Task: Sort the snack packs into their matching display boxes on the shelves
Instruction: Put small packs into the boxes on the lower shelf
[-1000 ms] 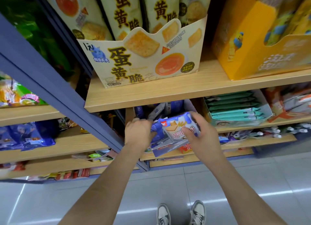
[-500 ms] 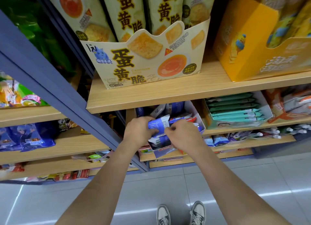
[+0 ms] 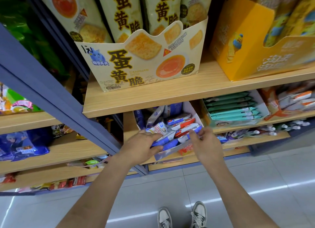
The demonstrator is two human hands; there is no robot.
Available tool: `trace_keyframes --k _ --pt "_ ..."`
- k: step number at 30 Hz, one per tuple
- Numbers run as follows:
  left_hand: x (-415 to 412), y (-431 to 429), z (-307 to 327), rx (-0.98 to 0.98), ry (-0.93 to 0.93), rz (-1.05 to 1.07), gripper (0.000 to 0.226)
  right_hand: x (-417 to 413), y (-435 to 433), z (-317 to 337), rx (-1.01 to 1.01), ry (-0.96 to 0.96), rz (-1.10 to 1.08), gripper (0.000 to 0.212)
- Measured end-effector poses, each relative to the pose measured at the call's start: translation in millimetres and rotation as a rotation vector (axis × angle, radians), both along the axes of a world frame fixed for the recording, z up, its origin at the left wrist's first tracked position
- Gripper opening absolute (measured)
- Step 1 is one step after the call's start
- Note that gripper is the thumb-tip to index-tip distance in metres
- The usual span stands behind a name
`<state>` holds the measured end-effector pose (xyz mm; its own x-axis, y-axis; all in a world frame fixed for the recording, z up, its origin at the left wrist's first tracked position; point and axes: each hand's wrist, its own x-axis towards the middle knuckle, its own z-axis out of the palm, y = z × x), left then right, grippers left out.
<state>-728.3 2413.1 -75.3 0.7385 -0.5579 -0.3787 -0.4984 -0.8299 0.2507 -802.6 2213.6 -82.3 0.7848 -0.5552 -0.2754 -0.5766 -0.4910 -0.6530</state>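
— What is the cream cardboard display box point(image 3: 139, 69) showing?
— It is carrying large brown "蛋黄脆", with "精灵天天" under a blue cartoon cat point(image 3: 98, 55).
— And the tall cream snack bags point(image 3: 119, 14) standing in it?
— They are repeating "蛋黄". The orange-yellow cardboard box point(image 3: 238, 57) is showing only blurred white lettering.

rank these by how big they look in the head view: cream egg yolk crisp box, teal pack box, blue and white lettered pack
1. cream egg yolk crisp box
2. teal pack box
3. blue and white lettered pack
The cream box is nearer the camera, which likely inflates its lead.
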Motion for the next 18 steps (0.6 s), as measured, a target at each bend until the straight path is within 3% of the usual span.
trace_keyframes --k 3,5,6,10,14,16,18 --pt "-6 -4 -2 -0.005 -0.070 -0.002 0.046 -2 7 -14 0.382 0.073 -0.169 0.056" --pt "-9 -8 -2 -0.010 -0.104 -0.010 0.040 3 20 -15 0.594 0.025 -0.214 0.045" --pt "-10 -10 -1 -0.007 -0.109 -0.009 0.038 7 25 -13 0.608 -0.016 -0.219 0.041" --pt "-19 -24 7 0.063 -0.160 -0.048 0.045 18 26 -2 0.537 -0.131 -0.238 0.050" --pt "-17 -35 12 0.052 -0.057 -0.076 0.038 23 30 -2 0.278 -0.175 -0.050 0.095" --pt "-5 -30 15 -0.073 -0.016 0.005 0.033 24 34 -7 0.171 -0.085 0.068 0.093" --pt "9 -24 19 -0.202 -0.112 0.091 0.036 25 35 -8 0.102 -0.022 0.117 0.074"
